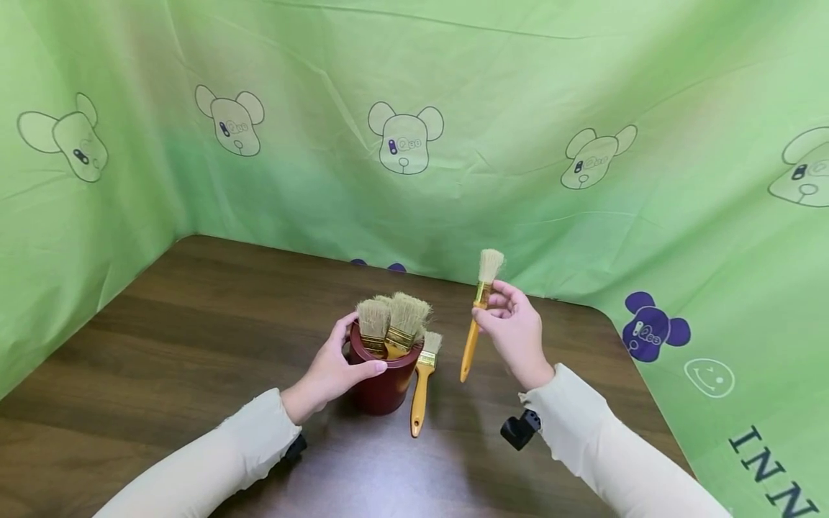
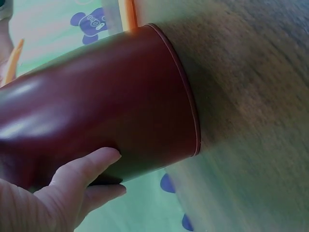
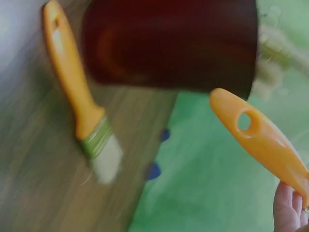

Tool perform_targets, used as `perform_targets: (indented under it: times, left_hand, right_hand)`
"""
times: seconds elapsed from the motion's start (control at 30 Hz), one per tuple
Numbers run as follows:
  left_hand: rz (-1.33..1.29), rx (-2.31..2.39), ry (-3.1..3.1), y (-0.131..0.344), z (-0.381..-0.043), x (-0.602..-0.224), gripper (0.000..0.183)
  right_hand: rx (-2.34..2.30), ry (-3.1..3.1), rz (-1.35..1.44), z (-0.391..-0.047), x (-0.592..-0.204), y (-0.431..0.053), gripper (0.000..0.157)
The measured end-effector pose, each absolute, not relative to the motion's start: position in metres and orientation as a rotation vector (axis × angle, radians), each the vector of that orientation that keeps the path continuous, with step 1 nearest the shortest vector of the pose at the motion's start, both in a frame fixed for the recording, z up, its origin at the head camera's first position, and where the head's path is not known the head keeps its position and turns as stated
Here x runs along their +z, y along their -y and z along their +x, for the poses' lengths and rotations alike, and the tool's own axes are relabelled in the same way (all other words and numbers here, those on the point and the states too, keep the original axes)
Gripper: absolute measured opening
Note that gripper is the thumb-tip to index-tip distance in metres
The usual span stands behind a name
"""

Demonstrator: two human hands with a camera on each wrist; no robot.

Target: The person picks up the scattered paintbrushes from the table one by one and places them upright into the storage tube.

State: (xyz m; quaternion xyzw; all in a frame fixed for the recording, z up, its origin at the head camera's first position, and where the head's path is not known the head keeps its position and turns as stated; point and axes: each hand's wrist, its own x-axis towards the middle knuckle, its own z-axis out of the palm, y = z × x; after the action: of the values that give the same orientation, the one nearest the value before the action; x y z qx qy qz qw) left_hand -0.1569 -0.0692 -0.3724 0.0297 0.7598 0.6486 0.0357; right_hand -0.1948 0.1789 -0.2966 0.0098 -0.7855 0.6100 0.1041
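A dark red cup (image 1: 381,385) stands upright on the table, holding several paintbrushes (image 1: 406,320) with their bristles up. My left hand (image 1: 332,368) grips the cup by its left side, thumb near the front rim; in the left wrist view its fingers lie along the cup wall (image 2: 111,96). To the right of the cup, my right hand (image 1: 514,327) pinches a paintbrush (image 1: 475,338) near its metal band, bristles up and orange handle down. Another paintbrush (image 1: 421,388) lies on the table close beside the cup, its handle towards me.
The brown wooden table (image 1: 194,345) has green printed cloth (image 1: 311,180) hanging at its back and sides. Small black cameras (image 1: 520,430) sit at both wrists.
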Motion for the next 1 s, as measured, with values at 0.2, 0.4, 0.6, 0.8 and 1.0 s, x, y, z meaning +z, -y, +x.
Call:
perform_targets:
  times: [0.2, 0.4, 0.6, 0.8, 1.0]
  left_hand:
    - [0.105, 1.998, -2.337, 0.071, -0.157, -0.373, 0.087]
    - [0.115, 2.027, -2.332, 0.071, -0.157, -0.375, 0.087]
    - [0.118, 2.018, -2.34, 0.071, -0.157, -0.375, 0.087]
    - [0.098, 1.981, -2.364, 0.071, -0.157, -0.375, 0.087]
    - [0.086, 1.96, -2.384, 0.071, -0.157, -0.374, 0.087]
  right_hand:
    - [1.887, 2.24, 0.07, -0.185, -0.279, -0.158, 0.054]
    - [2.034, 2.065, 0.08, -0.175, -0.274, -0.142, 0.053]
    - [2.176, 1.856, 0.057, -0.17, -0.274, -0.131, 0.051]
    - [2.215, 1.781, 0.074, -0.173, -0.277, -0.123, 0.052]
    - [2.142, 1.713, 0.137, -0.172, -0.28, -0.113, 0.052]
